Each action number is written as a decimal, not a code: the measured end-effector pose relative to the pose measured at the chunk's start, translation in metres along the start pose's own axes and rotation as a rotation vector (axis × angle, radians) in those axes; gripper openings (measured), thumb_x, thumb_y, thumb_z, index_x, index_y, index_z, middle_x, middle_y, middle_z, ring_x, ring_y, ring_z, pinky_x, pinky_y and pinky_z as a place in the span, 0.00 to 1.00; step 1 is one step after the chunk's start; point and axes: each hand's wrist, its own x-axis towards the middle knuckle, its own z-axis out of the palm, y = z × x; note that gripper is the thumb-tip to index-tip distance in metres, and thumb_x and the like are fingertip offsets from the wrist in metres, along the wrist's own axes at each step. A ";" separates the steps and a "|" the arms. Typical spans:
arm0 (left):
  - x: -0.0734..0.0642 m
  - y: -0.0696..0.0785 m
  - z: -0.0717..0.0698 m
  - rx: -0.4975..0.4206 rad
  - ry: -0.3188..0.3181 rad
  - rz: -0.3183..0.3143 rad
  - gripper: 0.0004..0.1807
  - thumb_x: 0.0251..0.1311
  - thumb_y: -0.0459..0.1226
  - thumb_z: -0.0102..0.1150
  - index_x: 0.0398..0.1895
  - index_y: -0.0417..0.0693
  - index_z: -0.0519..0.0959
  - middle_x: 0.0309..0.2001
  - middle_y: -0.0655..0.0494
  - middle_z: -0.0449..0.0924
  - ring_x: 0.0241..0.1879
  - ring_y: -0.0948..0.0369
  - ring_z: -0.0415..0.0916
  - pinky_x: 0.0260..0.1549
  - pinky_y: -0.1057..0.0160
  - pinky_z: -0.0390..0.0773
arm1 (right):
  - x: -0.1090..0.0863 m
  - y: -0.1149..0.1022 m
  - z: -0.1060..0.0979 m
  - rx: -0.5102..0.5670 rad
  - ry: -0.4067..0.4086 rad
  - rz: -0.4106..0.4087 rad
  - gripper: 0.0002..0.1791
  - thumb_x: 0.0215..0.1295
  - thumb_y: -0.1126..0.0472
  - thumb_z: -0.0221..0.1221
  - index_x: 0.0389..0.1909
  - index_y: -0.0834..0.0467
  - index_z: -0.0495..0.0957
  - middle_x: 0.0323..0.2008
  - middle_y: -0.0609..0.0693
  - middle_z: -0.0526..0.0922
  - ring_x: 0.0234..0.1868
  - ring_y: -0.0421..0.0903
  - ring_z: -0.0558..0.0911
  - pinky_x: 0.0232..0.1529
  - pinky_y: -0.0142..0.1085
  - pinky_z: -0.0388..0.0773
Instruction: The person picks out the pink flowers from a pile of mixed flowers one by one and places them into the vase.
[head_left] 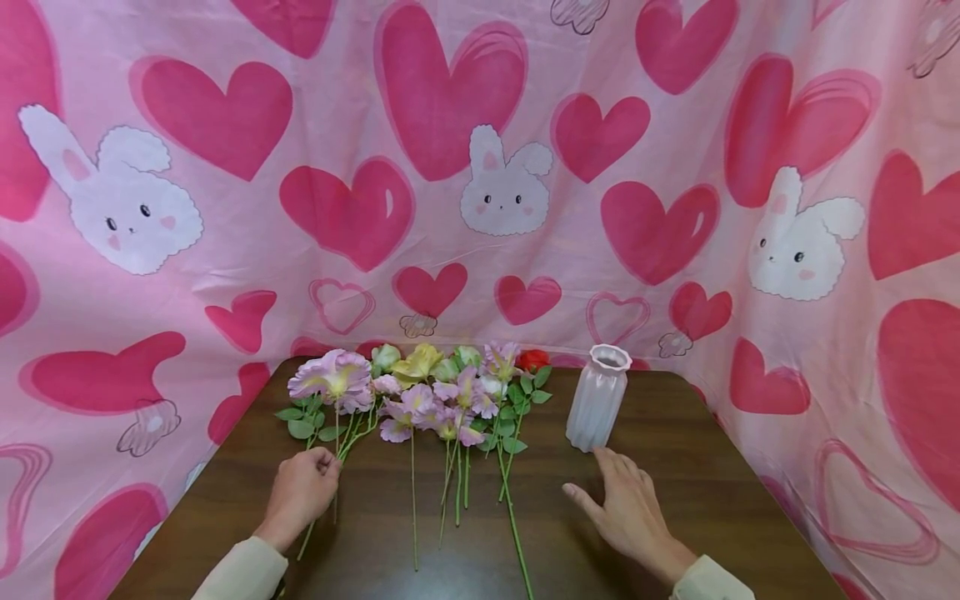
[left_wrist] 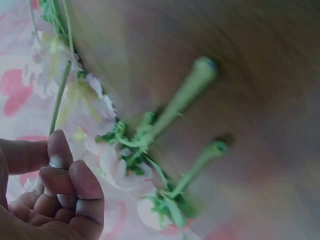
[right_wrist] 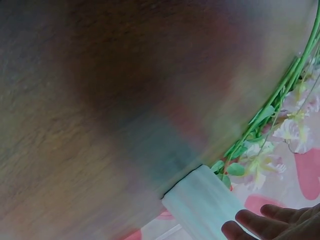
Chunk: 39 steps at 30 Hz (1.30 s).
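My left hand (head_left: 303, 487) pinches the thin stem (left_wrist: 60, 97) of a large light-purple flower (head_left: 326, 373) between thumb and finger. The flower's head stands up at the left end of a row of artificial flowers. Beside it in the row lie a yellow flower (head_left: 418, 364), smaller purple flowers (head_left: 416, 404) and a red rose (head_left: 532, 360), their green stems toward me. A pink-white vase (head_left: 597, 404) with a scalloped rim stands upright on the right. My right hand (head_left: 626, 504) has its fingers extended, fingertips close by the vase's base, holding nothing.
The dark wooden table (head_left: 697, 467) carries everything. A pink cloth (head_left: 442, 242) with hearts and rabbits hangs behind the table and along both sides. Leafy green sprigs (head_left: 517, 408) lie between the flowers and the vase.
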 end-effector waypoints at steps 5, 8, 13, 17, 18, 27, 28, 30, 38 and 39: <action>-0.002 0.013 0.005 -0.031 0.004 0.036 0.08 0.66 0.35 0.65 0.28 0.45 0.81 0.21 0.59 0.76 0.22 0.60 0.70 0.24 0.59 0.70 | -0.001 -0.002 0.002 0.004 0.025 -0.014 0.48 0.65 0.30 0.61 0.68 0.67 0.71 0.63 0.64 0.77 0.65 0.65 0.74 0.62 0.66 0.65; -0.003 0.021 0.008 -0.049 0.011 0.063 0.08 0.65 0.34 0.66 0.27 0.46 0.81 0.20 0.59 0.76 0.22 0.61 0.70 0.24 0.59 0.71 | -0.002 -0.003 0.002 0.016 0.027 -0.012 0.47 0.65 0.31 0.61 0.68 0.67 0.71 0.63 0.64 0.77 0.64 0.65 0.74 0.61 0.66 0.65; -0.003 0.032 0.015 -0.056 0.040 0.100 0.08 0.65 0.34 0.66 0.26 0.47 0.81 0.20 0.60 0.77 0.22 0.62 0.71 0.26 0.60 0.72 | -0.003 -0.005 0.002 0.040 0.011 0.008 0.48 0.65 0.30 0.61 0.69 0.66 0.70 0.64 0.64 0.76 0.65 0.65 0.73 0.62 0.67 0.64; -0.003 0.040 0.020 -0.060 0.060 0.135 0.08 0.65 0.34 0.67 0.26 0.48 0.82 0.20 0.61 0.77 0.22 0.63 0.71 0.26 0.61 0.72 | -0.003 -0.007 0.000 0.061 0.002 0.025 0.48 0.65 0.30 0.61 0.69 0.66 0.70 0.65 0.64 0.76 0.66 0.66 0.73 0.63 0.67 0.63; -0.003 0.042 0.022 -0.060 0.062 0.144 0.08 0.64 0.34 0.67 0.26 0.48 0.82 0.20 0.61 0.77 0.22 0.63 0.70 0.26 0.61 0.72 | -0.003 -0.007 0.000 0.064 0.001 0.028 0.48 0.65 0.31 0.61 0.69 0.66 0.70 0.65 0.65 0.76 0.66 0.66 0.73 0.63 0.68 0.63; -0.010 0.057 0.038 -0.128 0.088 0.233 0.10 0.63 0.31 0.68 0.24 0.49 0.80 0.19 0.64 0.76 0.20 0.65 0.67 0.23 0.64 0.69 | -0.004 -0.011 0.001 0.088 -0.010 0.038 0.47 0.65 0.31 0.61 0.69 0.66 0.70 0.65 0.65 0.76 0.66 0.66 0.73 0.63 0.67 0.64; -0.010 0.058 0.040 -0.130 0.095 0.247 0.10 0.63 0.31 0.69 0.24 0.49 0.80 0.19 0.65 0.75 0.19 0.66 0.67 0.22 0.65 0.69 | -0.004 -0.011 0.002 0.088 -0.011 0.038 0.47 0.65 0.31 0.61 0.69 0.66 0.70 0.65 0.64 0.76 0.66 0.66 0.73 0.63 0.67 0.64; -0.011 0.062 0.043 -0.133 0.109 0.282 0.12 0.62 0.30 0.69 0.23 0.49 0.79 0.18 0.65 0.74 0.18 0.67 0.65 0.21 0.66 0.68 | -0.004 -0.012 0.002 0.089 -0.012 0.037 0.47 0.65 0.31 0.61 0.69 0.65 0.70 0.64 0.64 0.76 0.66 0.65 0.73 0.63 0.67 0.64; -0.011 0.074 0.051 -0.154 0.108 0.336 0.12 0.62 0.31 0.70 0.23 0.51 0.79 0.18 0.66 0.72 0.18 0.67 0.64 0.21 0.66 0.67 | -0.002 -0.016 0.001 0.103 -0.028 0.042 0.47 0.65 0.30 0.61 0.70 0.64 0.69 0.66 0.63 0.75 0.67 0.65 0.72 0.64 0.67 0.63; -0.011 0.075 0.052 -0.155 0.108 0.341 0.12 0.62 0.31 0.70 0.23 0.52 0.79 0.18 0.66 0.72 0.18 0.67 0.65 0.21 0.66 0.68 | -0.002 -0.017 0.001 0.104 -0.030 0.044 0.48 0.65 0.30 0.61 0.70 0.64 0.69 0.66 0.63 0.75 0.67 0.65 0.72 0.64 0.67 0.63</action>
